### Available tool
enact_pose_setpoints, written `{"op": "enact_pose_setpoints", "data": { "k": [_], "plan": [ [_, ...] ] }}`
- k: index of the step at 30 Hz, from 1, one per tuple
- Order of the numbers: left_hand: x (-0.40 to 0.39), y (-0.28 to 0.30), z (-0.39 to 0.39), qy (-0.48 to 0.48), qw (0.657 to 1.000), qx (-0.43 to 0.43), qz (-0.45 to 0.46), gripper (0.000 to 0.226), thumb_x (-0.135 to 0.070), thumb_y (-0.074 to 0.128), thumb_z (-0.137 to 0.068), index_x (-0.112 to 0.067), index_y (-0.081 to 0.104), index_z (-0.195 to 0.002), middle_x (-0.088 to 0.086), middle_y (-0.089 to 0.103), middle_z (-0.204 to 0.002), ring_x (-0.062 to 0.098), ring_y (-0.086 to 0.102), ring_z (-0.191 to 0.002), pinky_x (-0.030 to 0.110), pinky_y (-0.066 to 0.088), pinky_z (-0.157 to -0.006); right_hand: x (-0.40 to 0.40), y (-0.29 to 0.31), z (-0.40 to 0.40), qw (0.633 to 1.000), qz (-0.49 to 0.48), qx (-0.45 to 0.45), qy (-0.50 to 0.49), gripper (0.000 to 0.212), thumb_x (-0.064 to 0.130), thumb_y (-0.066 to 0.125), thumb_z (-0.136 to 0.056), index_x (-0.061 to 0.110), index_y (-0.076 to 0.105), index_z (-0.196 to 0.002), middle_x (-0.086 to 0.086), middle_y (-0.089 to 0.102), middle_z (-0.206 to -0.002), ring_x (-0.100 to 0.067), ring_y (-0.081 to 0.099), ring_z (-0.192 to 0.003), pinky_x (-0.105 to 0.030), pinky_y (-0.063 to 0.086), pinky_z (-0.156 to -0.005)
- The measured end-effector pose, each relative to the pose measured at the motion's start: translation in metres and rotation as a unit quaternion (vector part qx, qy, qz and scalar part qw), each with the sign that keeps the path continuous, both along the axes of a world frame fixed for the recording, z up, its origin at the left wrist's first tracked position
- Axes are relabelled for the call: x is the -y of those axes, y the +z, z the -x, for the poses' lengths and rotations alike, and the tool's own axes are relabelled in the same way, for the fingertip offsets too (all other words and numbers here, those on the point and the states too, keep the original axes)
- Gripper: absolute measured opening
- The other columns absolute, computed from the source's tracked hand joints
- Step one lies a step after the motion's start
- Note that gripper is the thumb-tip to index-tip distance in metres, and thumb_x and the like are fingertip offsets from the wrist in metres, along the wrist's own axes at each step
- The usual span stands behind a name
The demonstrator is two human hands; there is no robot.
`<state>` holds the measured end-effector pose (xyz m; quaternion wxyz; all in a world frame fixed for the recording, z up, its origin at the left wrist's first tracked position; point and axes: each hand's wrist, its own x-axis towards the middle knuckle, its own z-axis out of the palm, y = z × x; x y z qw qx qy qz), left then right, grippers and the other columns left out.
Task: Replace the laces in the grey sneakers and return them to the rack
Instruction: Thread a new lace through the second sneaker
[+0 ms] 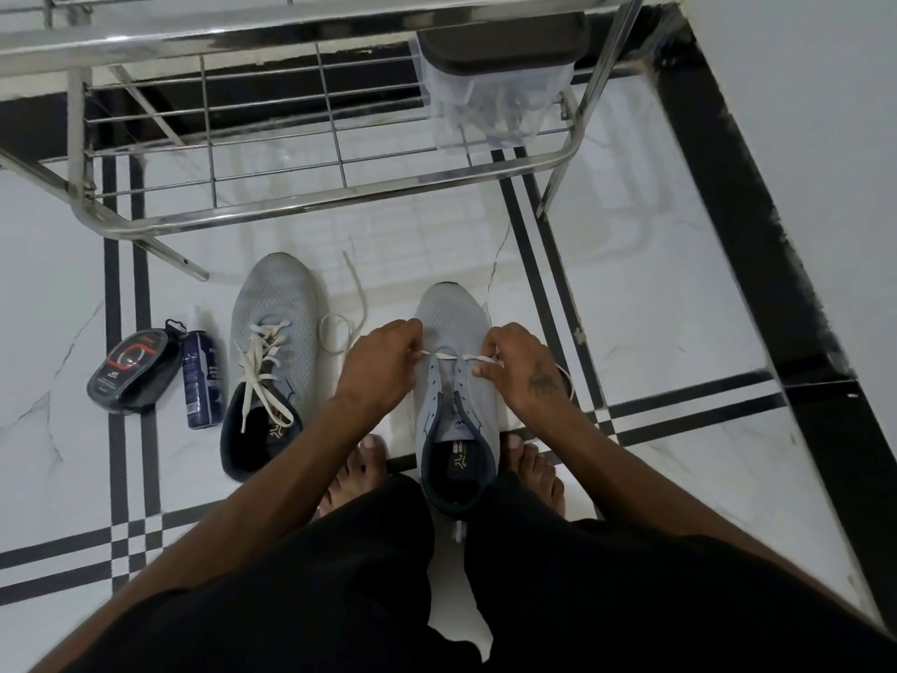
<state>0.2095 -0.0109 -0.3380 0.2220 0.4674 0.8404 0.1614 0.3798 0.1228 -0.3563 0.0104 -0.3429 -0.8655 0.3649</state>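
- Nearest me, the right sneaker sits on the floor between my bare feet, only its lowest eyelets threaded.
- My left hand and right hand each pinch an end of the lace, fingers curled tight around it.
- I judge the lace limp and light; it's best gripped at its stiff tips for threading.
- Left of it, the other sneaker is laced loosely, its ends trailing.
- Beside that lie a polish tin and spray can.
- Farthest, the steel rack waits.
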Motion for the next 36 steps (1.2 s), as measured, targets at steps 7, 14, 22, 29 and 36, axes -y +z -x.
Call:
{"op": "enact_pose_setpoints", "data": {
  "k": [7,14,22,29,36],
  "plan": [
    [0.001,-0.004,0.002,0.007,1.000,0.018,-0.012,0.012,-0.012,0.063,-0.088,-0.014,0.052,-0.084,0.000,0.059,-0.082,0.025,0.056,-0.074,0.039,0.045,-0.063,-0.005,-0.003,0.007,0.998,-0.024,0.066,0.008,0.021,0.030,0.066,-0.093,0.013,0.057,-0.084,0.002,0.054,-0.088,-0.015,0.052,-0.076,-0.024,0.033,-0.063],
    [0.017,0.033,0.029,-0.063,0.993,0.004,0.104,0.020,-0.042,0.058,-0.096,-0.028,0.065,-0.109,-0.006,0.073,-0.098,0.018,0.067,-0.089,0.032,0.051,-0.072,-0.029,0.056,0.013,0.964,0.203,0.166,-0.042,0.010,0.024,0.064,-0.092,0.015,0.061,-0.097,-0.003,0.067,-0.083,-0.015,0.062,-0.066,-0.025,0.048,-0.058],
    [0.009,0.158,0.066,-0.117,0.978,-0.117,0.129,0.018,-0.040,0.058,-0.095,-0.031,0.073,-0.103,-0.012,0.071,-0.104,0.013,0.064,-0.098,0.032,0.051,-0.082,-0.049,0.211,0.044,0.985,0.116,0.120,0.043,0.016,0.019,0.059,-0.093,0.011,0.071,-0.098,0.003,0.068,-0.087,-0.016,0.066,-0.073,-0.020,0.048,-0.055],
    [-0.011,0.256,0.064,-0.124,0.978,-0.163,0.047,0.011,-0.043,0.066,-0.090,-0.035,0.072,-0.094,-0.019,0.064,-0.088,0.005,0.058,-0.085,0.029,0.047,-0.074,-0.040,0.315,0.056,0.991,-0.084,0.073,0.080,0.017,0.024,0.055,-0.096,0.020,0.072,-0.098,0.009,0.062,-0.089,-0.015,0.062,-0.088,-0.032,0.049,-0.076],
    [-0.020,0.333,0.064,-0.101,0.979,-0.174,-0.043,0.011,-0.044,0.074,-0.083,-0.034,0.072,-0.086,-0.017,0.067,-0.085,0.007,0.060,-0.081,0.031,0.050,-0.073,-0.032,0.376,0.055,0.980,-0.185,-0.030,0.060,0.015,0.026,0.059,-0.095,0.021,0.072,-0.089,0.010,0.068,-0.085,-0.009,0.062,-0.079,-0.026,0.043,-0.067]
  ]
}}
